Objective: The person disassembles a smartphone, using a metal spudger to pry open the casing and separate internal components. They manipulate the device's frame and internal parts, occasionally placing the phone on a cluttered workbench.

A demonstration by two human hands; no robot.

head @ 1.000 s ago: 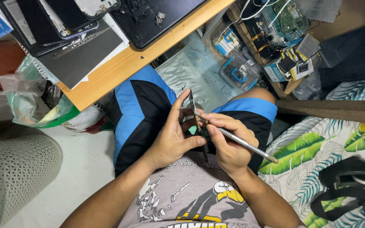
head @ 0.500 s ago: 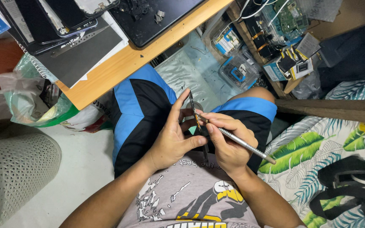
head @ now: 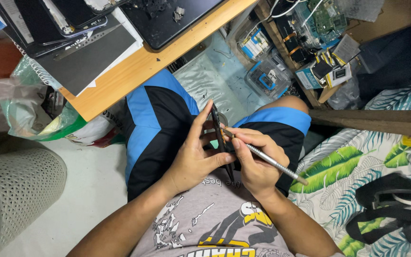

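Fingers [head: 200, 124] of your left hand [head: 193, 157] wrap a thin dark phone [head: 220, 143], held edge-on to the camera; thumb lies along the near side, the others curl behind it. Phone's long axis runs up and away from your belly, over the gap between your thighs. Right hand [head: 255, 162] sits just beside it on the right, fingers pressed together in a pen grip on a slim metal tool [head: 267, 161]. Tool tip touches the phone's right edge near its upper half; shaft slants down and right, out past your right wrist. So the phone lies directly left of the tool tip, both hands touching it, left one carrying it. Both forearms come up from the bottom of the view, elbows out, wrists meeting above your lap. You sit in blue and black shorts [head: 158, 123]. Ahead, a wooden counter [head: 134, 71] carries dark devices and a spiral notebook. Clear plastic boxes [head: 262, 62] of parts sit on the floor beyond your knees. Leaf-print cloth [head: 357, 157] lies to the right, white perforated basket [head: 15, 185] to the left.
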